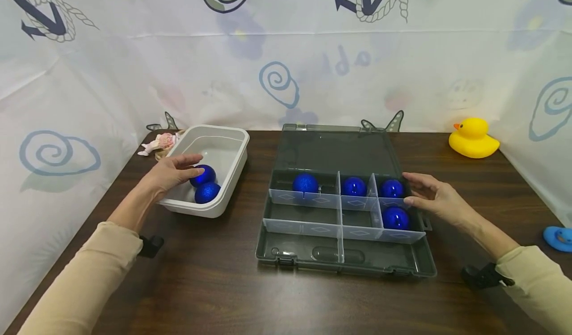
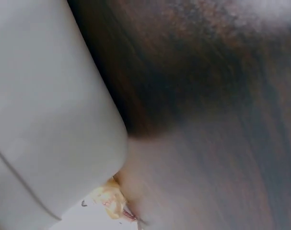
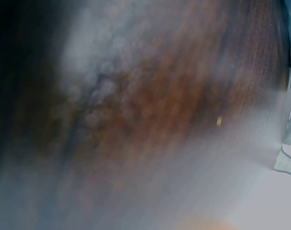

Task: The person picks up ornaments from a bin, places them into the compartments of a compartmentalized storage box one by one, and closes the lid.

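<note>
On the left, my left hand [image 1: 172,173] reaches over the side of a white plastic bin [image 1: 241,164]. Its thumb and fingers lie about a shiny blue ball [image 1: 204,176]; a glittery blue ball [image 1: 207,193] sits right beside it. A grey see-through divided box [image 1: 304,248] lies with its lid [image 1: 335,149] tipped back. It holds a glittery ball [image 1: 306,182] and three shiny balls [image 1: 354,186], all blue. My right hand [image 1: 431,196] is at the box's right edge, thumb and fingers apart, its tips close to the back-right ball [image 1: 392,188].
A small pink-and-white figurine [image 1: 163,141] lies behind the bin's left side. At the back right stands a yellow rubber duck [image 1: 473,137], with a blue toy [image 1: 558,238] at the right edge. A patterned white curtain [image 1: 313,77] hangs behind the dark wooden table [image 1: 201,275].
</note>
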A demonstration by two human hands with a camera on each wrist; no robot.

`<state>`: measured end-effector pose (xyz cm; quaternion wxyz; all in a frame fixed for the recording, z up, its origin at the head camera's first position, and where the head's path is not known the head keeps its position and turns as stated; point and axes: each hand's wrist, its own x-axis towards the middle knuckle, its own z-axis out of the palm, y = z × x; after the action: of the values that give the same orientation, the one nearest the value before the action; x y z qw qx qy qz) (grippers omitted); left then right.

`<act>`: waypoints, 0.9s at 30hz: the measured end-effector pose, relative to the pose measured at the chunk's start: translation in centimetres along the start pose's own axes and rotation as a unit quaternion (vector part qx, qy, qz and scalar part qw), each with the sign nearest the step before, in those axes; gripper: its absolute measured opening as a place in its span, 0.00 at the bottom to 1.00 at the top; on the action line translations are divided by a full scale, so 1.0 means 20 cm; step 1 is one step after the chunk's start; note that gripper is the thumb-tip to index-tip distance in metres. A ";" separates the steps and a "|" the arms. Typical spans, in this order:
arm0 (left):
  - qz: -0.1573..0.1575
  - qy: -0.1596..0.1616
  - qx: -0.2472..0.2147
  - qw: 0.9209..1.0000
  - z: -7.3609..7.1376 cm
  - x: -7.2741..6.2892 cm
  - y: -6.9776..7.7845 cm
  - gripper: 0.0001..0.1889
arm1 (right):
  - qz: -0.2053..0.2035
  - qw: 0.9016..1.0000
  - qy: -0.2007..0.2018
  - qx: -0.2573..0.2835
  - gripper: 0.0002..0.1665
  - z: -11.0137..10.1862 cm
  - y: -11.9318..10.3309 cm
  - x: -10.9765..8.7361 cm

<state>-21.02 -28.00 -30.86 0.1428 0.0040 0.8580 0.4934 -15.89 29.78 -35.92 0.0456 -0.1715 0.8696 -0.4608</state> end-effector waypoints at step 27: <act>0.054 0.055 0.044 0.996 0.00 -0.03 0.13 0.33 | 0.002 1.000 0.003 0.007 0.35 0.00 -0.01 0.00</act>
<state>-20.82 -26.74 -28.58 0.0688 0.0294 0.8839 0.4616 -15.77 29.69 -35.81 0.0453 -0.1686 0.8666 -0.4674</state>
